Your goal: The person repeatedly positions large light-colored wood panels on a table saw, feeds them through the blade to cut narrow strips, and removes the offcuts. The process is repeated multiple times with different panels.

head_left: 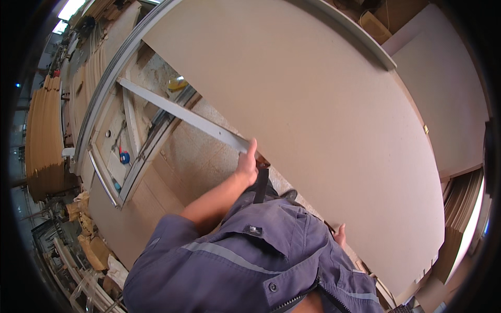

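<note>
Touching edge of beige panel (334, 115) w/ L hand (247, 167) & R hand (340, 237), fingers mostly hidden, can't tell spread.

A stack of tan boards (44, 141) is standing at far left beneath bright ceiling lights (68, 10), while a small blue object (124, 157) is lying nearer the middle and more stacked sheets (462, 203) are filling the right edge.

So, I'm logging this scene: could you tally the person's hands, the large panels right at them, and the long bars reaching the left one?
Hands: 2 (left hand, right hand)
Large panels: 1 (beige panel)
Long bars: 1 (pale bar)
Total: 4
</note>
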Demonstrator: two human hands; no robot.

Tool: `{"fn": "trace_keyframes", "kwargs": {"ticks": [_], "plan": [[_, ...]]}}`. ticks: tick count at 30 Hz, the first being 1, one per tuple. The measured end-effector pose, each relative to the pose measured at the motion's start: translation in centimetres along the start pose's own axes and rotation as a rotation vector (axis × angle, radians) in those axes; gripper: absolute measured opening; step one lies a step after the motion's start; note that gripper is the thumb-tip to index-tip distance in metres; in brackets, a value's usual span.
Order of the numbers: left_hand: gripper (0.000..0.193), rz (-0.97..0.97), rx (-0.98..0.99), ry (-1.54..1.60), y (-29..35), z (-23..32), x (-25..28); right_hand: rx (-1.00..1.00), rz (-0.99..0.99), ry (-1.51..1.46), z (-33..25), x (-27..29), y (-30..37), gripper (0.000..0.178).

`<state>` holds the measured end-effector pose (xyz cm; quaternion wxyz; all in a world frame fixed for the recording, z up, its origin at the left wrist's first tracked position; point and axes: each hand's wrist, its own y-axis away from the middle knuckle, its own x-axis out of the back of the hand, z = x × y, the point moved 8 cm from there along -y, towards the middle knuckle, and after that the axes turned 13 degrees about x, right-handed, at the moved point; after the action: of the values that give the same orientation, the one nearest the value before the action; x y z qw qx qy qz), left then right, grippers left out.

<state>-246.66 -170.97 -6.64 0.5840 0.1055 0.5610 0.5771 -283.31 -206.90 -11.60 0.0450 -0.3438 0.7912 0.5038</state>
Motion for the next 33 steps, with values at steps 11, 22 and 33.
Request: {"fn": "trace_keyframes", "kwargs": {"ticks": [11,22,33], "plan": [[0.096,0.453,-0.339,0.082,-2.8,4.3,-0.1,0.748,0.420,-0.260,-13.6,7.7,10.0,0.048],[0.108,0.790,-0.241,-0.141,1.3,1.9,-2.1,0.647,0.733,0.030,-15.6,17.8,7.7,0.058],[0.120,0.846,-0.220,-0.146,2.1,1.0,-3.0,0.595,0.783,0.022,-16.1,17.2,7.5,0.057]]}}
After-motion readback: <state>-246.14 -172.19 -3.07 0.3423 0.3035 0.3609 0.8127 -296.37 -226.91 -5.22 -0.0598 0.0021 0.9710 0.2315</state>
